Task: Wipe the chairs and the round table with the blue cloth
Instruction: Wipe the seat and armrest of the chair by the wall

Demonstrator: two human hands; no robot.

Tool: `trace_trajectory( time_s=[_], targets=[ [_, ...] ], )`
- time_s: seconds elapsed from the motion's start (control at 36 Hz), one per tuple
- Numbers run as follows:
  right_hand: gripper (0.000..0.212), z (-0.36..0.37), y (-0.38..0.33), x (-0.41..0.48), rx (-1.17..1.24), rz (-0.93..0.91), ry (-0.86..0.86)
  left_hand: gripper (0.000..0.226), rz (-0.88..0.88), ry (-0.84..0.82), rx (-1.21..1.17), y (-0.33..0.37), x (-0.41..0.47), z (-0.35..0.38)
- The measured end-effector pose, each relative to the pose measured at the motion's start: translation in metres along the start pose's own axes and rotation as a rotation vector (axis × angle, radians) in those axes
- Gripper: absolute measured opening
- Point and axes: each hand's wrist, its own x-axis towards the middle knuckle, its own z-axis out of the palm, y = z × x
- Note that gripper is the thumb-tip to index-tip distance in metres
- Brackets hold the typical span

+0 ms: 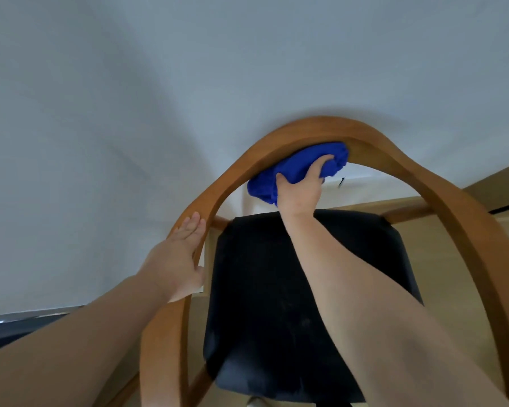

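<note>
A chair with a curved wooden frame [441,183] and a black seat pad [265,304] fills the view below me. My right hand [301,189] grips a bunched blue cloth [291,164] and presses it against the inner face of the curved backrest, near its top. My left hand [177,257] lies on the left side of the frame, its straight fingers along the outside of the wood and its thumb on the inner side. No round table is in view.
A pale wall [188,83] stands right behind the chair. Light wood floor [447,236] shows to the right and under the seat. A dark strip [27,321] runs along the wall's base at the lower left.
</note>
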Motion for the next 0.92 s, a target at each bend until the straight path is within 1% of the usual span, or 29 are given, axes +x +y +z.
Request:
trace_trajectory(
  time_s=[0.08, 0.19, 0.28, 0.39, 0.44, 0.5, 0.56, 0.69, 0.75, 0.78, 0.83, 0.92],
  targets=[
    [0.101, 0.011, 0.002, -0.011, -0.054, -0.054, -0.081, 0.088, -0.006, -0.001, -0.007, 0.000, -0.001, 0.001],
    [0.099, 0.022, 0.009, -0.030, -0.162, -0.148, -0.256, 0.090, -0.006, 0.014, -0.018, -0.001, -0.001, 0.003],
    [0.095, 0.027, 0.016, -0.048, -0.289, -0.228, -0.426, 0.088, 0.014, -0.015, -0.028, -0.004, 0.000, 0.000],
    [0.098, 0.029, 0.033, -0.068, -0.543, -0.369, -0.734, 0.087, 0.015, -0.050, -0.029, -0.004, 0.002, -0.006],
    [0.099, 0.026, 0.043, -0.071, -0.595, -0.393, -0.802, 0.087, -0.001, -0.058, -0.025, -0.002, 0.002, -0.008],
    [0.099, 0.017, 0.049, -0.070, -0.576, -0.383, -0.743, 0.087, -0.019, -0.052, -0.021, 0.000, 0.002, -0.009],
    [0.099, 0.004, 0.053, -0.064, -0.497, -0.344, -0.603, 0.087, -0.031, -0.040, -0.021, 0.000, 0.001, -0.009],
    [0.100, -0.033, 0.044, -0.032, -0.231, -0.154, -0.125, 0.086, -0.033, -0.026, -0.030, 0.000, 0.000, -0.006],
    [0.098, -0.046, 0.034, -0.016, -0.219, -0.104, 0.048, 0.086, -0.029, -0.025, -0.023, -0.001, 0.000, -0.006],
    [0.096, -0.050, 0.030, -0.007, -0.237, -0.089, 0.104, 0.086, -0.025, -0.026, -0.017, -0.001, 0.000, -0.006],
    [0.096, -0.054, 0.025, 0.007, -0.276, -0.085, 0.145, 0.087, -0.020, -0.030, -0.016, -0.002, 0.001, -0.007],
    [0.096, -0.046, 0.018, 0.017, -0.302, -0.101, 0.142, 0.089, -0.015, -0.036, -0.038, -0.002, 0.001, -0.007]
  ],
)
